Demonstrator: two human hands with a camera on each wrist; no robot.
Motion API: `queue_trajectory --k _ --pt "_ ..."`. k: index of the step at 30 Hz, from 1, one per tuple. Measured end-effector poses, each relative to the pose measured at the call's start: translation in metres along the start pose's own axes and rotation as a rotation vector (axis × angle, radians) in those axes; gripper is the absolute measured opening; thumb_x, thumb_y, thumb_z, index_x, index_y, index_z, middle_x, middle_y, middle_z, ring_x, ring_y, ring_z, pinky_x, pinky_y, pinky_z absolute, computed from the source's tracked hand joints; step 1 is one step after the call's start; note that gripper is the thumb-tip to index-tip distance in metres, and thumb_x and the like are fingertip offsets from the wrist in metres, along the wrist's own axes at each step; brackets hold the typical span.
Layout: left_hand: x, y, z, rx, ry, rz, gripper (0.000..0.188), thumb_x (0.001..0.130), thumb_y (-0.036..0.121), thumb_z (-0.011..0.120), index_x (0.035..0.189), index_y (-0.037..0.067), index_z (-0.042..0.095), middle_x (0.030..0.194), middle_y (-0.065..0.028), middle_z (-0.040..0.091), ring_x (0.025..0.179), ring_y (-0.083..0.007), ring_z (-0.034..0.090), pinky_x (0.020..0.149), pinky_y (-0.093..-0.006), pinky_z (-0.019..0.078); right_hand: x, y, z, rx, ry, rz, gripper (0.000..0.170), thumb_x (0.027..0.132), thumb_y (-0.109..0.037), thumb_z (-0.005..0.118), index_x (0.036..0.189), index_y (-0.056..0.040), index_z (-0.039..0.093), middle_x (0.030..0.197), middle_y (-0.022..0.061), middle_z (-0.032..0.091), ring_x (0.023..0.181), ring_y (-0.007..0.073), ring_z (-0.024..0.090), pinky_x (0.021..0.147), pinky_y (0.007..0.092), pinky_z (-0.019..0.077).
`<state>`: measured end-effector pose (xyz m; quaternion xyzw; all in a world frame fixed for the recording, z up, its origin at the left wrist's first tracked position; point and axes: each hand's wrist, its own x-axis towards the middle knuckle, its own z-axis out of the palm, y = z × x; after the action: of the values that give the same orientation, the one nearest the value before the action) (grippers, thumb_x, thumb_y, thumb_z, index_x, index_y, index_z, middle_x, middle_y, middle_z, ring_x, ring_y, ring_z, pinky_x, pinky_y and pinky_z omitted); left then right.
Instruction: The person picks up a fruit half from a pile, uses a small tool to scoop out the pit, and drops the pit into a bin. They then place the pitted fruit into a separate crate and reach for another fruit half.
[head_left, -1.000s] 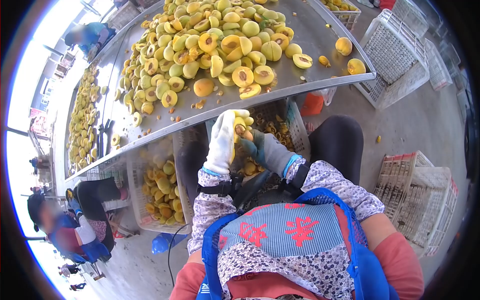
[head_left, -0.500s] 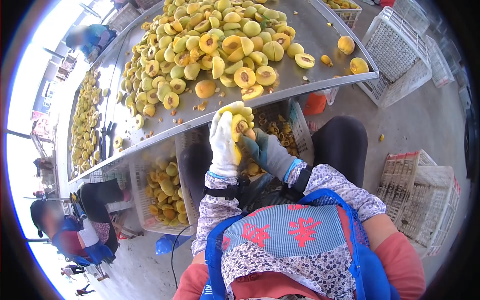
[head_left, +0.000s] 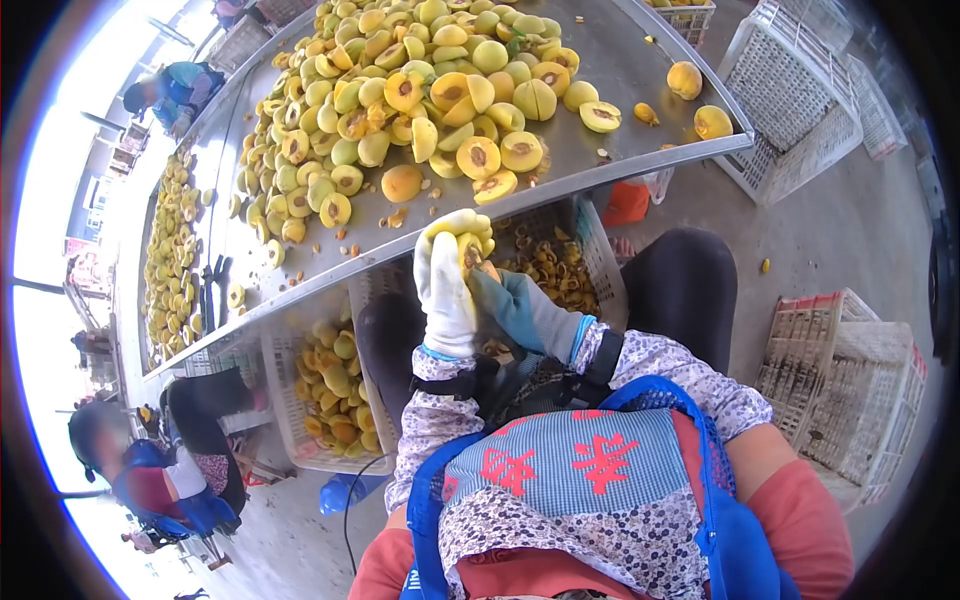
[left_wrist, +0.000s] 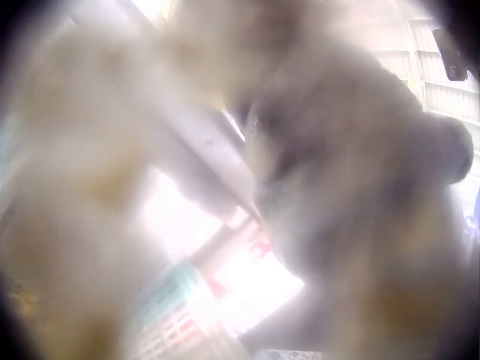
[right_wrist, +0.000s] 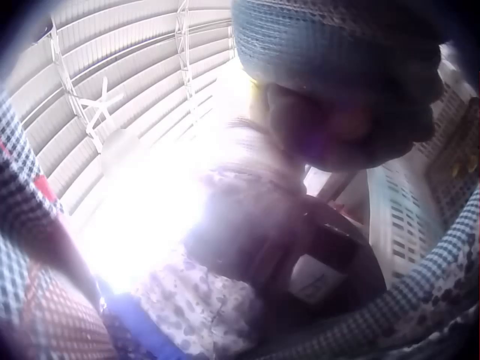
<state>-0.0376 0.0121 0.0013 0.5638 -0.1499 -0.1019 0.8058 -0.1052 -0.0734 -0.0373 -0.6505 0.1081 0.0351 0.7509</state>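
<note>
My left hand [head_left: 447, 285], in a white glove with yellow-coated fingers, holds a yellow peach half [head_left: 468, 252] with its cut side toward me. My right hand [head_left: 528, 305], in a blue-grey glove, meets it at the fruit. A small orange-tan piece [head_left: 489, 269] shows at the right fingertips; I cannot tell whether it is a tool. In the right wrist view the blue glove [right_wrist: 337, 52] curls in shadow. Blur covers most of the left wrist view. Both hands are just off the near edge of a metal table [head_left: 590, 185], above a crate [head_left: 605, 265] of peach scraps.
A large heap of peaches [head_left: 400, 110], many halved, covers the table, with whole ones at the right corner. Peach pieces fill another crate [head_left: 280, 400] beside my left knee. White crates [head_left: 780, 90] stand on the right. Another person [head_left: 160, 480] sits at the left.
Both hands stay together at the peach half. The left fingers have folded further over it and the right hand has turned slightly, so less of its cut face shows.
</note>
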Motion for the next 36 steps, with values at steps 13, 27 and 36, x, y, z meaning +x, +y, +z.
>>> queue_trajectory --k 13,27,36 --pt "-0.006 0.009 -0.002 0.003 -0.102 0.062 0.036 0.104 0.025 0.041 0.119 -0.003 0.058 0.104 -0.0175 0.068 0.092 -0.0249 0.067 0.085 -0.0358 0.0570 -0.006 0.011 0.001 0.107 -0.082 -0.138 0.038 0.103 -0.038 0.055 0.111 -0.0028 0.066 0.097 0.0078 0.072 0.090 0.0112 0.064 0.080 0.0301 0.0523" --pt "0.014 0.025 -0.003 0.063 -0.150 -0.323 0.035 0.101 0.029 0.054 0.093 0.000 0.071 0.082 -0.0099 0.072 0.072 -0.0152 0.066 0.064 -0.0265 0.0524 -0.018 -0.025 -0.022 0.035 -0.198 0.183 0.060 0.099 -0.062 0.048 0.099 -0.0039 0.065 0.078 0.0067 0.063 0.065 0.0185 0.058 0.061 0.0313 0.0472" --pt "0.014 0.012 0.000 -0.364 -0.110 -0.330 0.041 0.102 0.040 0.050 0.092 0.002 0.062 0.083 -0.0161 0.068 0.066 -0.0267 0.065 0.059 -0.0357 0.0546 -0.026 -0.058 -0.018 0.396 -0.323 0.529 0.049 0.101 -0.061 0.045 0.083 -0.0160 0.051 0.051 -0.0070 0.031 0.034 0.0063 0.024 0.030 0.0263 0.0201"
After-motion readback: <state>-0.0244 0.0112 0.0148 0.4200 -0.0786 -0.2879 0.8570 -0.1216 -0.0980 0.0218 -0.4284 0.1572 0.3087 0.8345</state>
